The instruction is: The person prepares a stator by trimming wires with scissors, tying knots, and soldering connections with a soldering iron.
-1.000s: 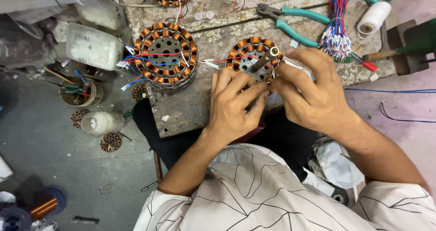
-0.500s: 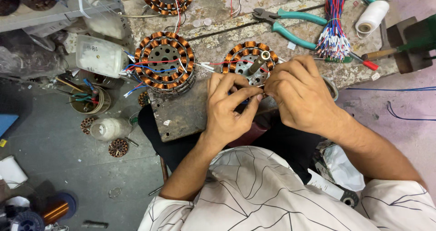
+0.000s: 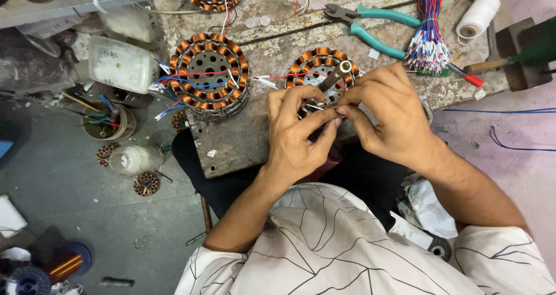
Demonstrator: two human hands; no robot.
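while both your hands pinch a thin wire lead [image 3: 317, 106] just below the copper-wound stator [image 3: 315, 69], left hand [image 3: 295, 135] & right hand [image 3: 385, 118] fingertips clamped together on it, a hard tug could snap it or nick the winding right above your fingers.

- A worn, paint-flecked tabletop [image 3: 243, 138] carries the things.
- A copper-wound stator with a metal shaft [image 3: 320, 69] lies at its middle.
- Left of that stator: a larger stator [image 3: 208, 75] with red and blue wires.
- Right of it: teal-handled pliers [image 3: 376, 21], a bundle of coloured wires [image 3: 427, 37], a white thread spool [image 3: 478, 15].
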